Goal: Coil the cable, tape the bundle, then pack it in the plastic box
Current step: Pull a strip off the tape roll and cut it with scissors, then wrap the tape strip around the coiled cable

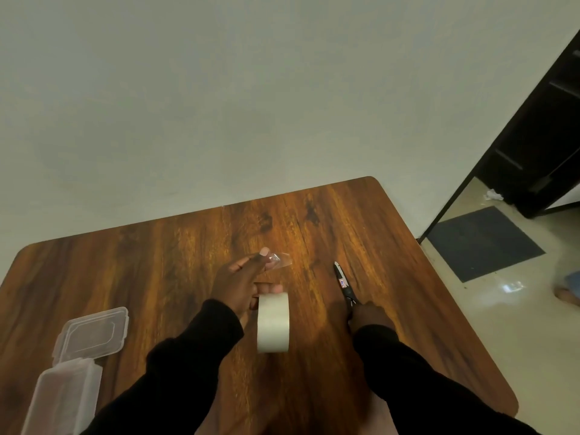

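Wooden table (pixel 408 309) mid-area bare — left hand (pixel 238 284) fingers pinch tape roll (pixel 273 321); right hand (pixel 370 315) grips scissors (pixel 343 282).

We see bare brown wooden tabletop (pixel 188 252) along the far edge. The clear plastic hinged box (pixel 78 365) blocks the near-left corner; black-handled scissors (pixel 344 285) obstruct the right.

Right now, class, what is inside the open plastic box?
Nothing clear shows through the plastic box; its cloudy walls blur the contents, and the frame edge cuts off its near end.
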